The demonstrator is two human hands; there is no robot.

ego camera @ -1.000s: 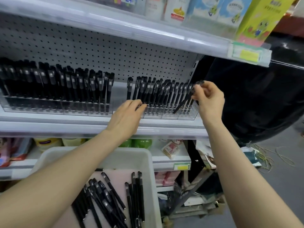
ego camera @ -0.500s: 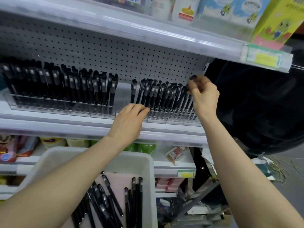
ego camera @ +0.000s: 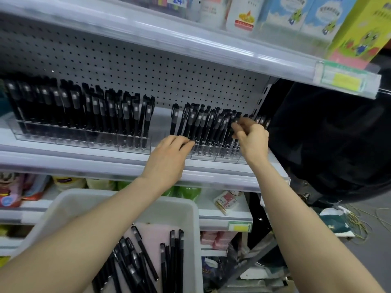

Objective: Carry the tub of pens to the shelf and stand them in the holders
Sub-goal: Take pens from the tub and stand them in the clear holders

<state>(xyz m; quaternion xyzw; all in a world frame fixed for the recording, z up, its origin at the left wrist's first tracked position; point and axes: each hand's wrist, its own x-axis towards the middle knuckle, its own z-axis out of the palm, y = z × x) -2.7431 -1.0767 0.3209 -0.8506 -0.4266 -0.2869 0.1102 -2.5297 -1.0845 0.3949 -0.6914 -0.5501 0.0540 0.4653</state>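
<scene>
A white tub [ego camera: 186,208] sits below me with several loose black pens [ego camera: 143,256] lying on its pink liner. Two clear holders stand on the shelf [ego camera: 105,163]: the left holder [ego camera: 84,138] is packed with upright black pens, and the right holder [ego camera: 213,154] holds a row of them too. My left hand [ego camera: 169,159] rests with its fingertips on the front of the right holder. My right hand [ego camera: 250,137] pinches the top of a black pen [ego camera: 236,117] standing among the pens at the right end of that holder.
A pegboard back panel [ego camera: 148,66] rises behind the pens. The upper shelf [ego camera: 211,45] carries boxes and a yellow price tag. Packaged goods fill the lower shelves [ego camera: 224,216]. A dark bag [ego camera: 328,144] sits right of the shelving, with cords on the floor.
My right hand has brought its pen from slanted outside the holder's right end down into the row and shifted left. My left hand stays on the holder's front.
</scene>
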